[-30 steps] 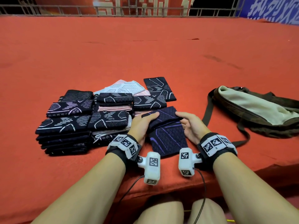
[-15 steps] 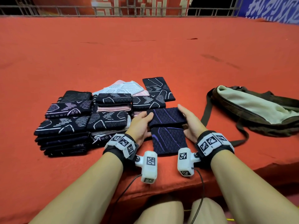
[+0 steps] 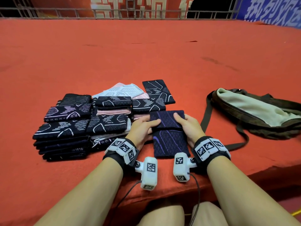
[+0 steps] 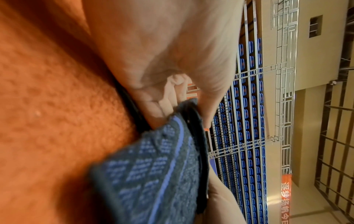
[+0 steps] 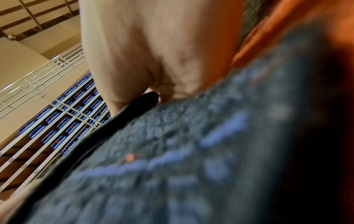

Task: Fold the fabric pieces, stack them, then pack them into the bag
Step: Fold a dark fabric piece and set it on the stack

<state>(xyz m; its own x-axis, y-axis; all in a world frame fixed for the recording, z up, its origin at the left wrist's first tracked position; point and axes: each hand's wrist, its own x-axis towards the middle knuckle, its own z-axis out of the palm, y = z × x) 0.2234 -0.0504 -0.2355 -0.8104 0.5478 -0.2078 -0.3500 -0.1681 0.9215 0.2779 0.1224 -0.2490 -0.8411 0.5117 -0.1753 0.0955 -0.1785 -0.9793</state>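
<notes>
fingers (image 3: 155, 122) of both hands pinching the side edges of the folded-over flap | dark navy knit fabric piece with purple lines (image 3: 169, 141) lying between left hand (image 3: 143, 128) and right hand (image 3: 187, 126), long axis running toward the person | olive canvas bag (image 3: 254, 115) sitting on the red worktop (image 3: 146, 54), nearer the right hand

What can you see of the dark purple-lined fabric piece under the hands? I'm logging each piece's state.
The fabric piece is dark navy knit with purple lines and a diamond mesh texture. It lies on the red surface, its far part folded over toward the person. The left hand and right hand hold the folded flap at either side.
</notes>
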